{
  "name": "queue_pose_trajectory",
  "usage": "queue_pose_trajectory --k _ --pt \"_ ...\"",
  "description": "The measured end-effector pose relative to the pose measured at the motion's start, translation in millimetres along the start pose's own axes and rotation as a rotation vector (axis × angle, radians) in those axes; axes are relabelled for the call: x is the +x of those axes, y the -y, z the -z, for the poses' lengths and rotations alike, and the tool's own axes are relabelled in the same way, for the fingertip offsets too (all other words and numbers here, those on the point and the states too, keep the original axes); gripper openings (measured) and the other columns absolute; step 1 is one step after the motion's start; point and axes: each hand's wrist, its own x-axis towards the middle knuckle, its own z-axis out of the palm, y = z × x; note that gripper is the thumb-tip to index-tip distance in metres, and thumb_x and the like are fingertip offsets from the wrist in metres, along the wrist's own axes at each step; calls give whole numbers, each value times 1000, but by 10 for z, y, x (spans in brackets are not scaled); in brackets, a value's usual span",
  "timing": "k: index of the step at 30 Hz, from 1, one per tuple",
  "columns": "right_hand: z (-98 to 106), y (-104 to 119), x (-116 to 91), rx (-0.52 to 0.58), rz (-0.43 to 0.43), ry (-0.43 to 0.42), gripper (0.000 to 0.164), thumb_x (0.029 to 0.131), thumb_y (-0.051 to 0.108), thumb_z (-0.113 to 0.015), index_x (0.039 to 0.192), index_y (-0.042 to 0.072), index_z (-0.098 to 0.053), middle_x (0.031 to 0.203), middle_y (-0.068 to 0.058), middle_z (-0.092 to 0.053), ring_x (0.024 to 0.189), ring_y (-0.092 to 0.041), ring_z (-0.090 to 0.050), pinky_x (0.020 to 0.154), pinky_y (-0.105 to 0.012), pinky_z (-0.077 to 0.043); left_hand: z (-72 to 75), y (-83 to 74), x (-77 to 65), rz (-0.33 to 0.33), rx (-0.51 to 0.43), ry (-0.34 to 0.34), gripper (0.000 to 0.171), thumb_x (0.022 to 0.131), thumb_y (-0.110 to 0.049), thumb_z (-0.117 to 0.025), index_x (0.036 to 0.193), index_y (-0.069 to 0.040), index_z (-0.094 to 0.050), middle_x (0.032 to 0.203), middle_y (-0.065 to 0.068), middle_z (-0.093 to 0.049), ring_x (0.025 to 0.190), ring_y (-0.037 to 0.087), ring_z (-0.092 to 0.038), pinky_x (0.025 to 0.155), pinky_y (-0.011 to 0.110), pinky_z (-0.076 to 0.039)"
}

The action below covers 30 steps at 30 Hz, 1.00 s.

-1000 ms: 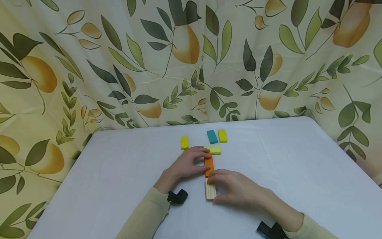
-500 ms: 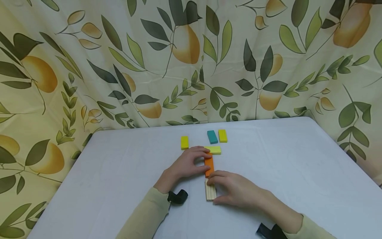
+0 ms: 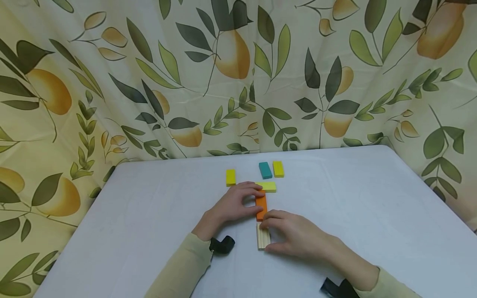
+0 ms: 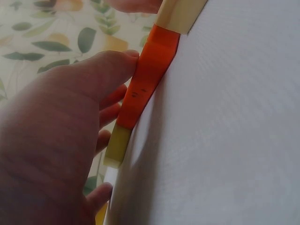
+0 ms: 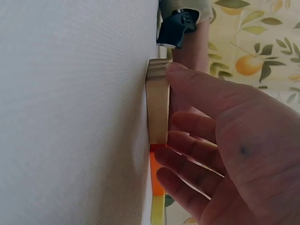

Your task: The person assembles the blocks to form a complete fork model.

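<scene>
An orange block (image 3: pixel 261 200) lies lengthwise on the white table, with a plain wooden block (image 3: pixel 263 238) in line at its near end. Across the orange block's far end sits a pale yellow block (image 3: pixel 269 187). My left hand (image 3: pixel 238 202) holds the orange block from the left, thumb towards the near end and fingers towards the far end. From the right, my right hand (image 3: pixel 298 234) spans the wooden block between thumb and fingers. In the right wrist view, the thumb touches one end of the wooden block (image 5: pixel 158 108) and the fingers are at the other.
Further back lie a yellow block (image 3: pixel 230 177) on the left, a teal block (image 3: pixel 265 170) and another yellow block (image 3: pixel 278 169) beside it. A leaf-and-fruit patterned curtain (image 3: pixel 149 103) hangs behind the white-covered table (image 3: pixel 357 194). Dark wrist devices sit below both hands.
</scene>
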Motion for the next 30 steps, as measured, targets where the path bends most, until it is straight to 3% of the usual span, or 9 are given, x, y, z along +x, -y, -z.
queue_pose_trajectory --k 30 --pt "-15 -15 -2 -38 9 -39 40 86 35 -82 119 14 -72 125 5 -60 113 -14 -58 98 -39 -51 4 -15 -2 7 -4 1 41 93 -36 -73 131 -21 -70 143 -9 -55 141 13 -38 118 40 -28"
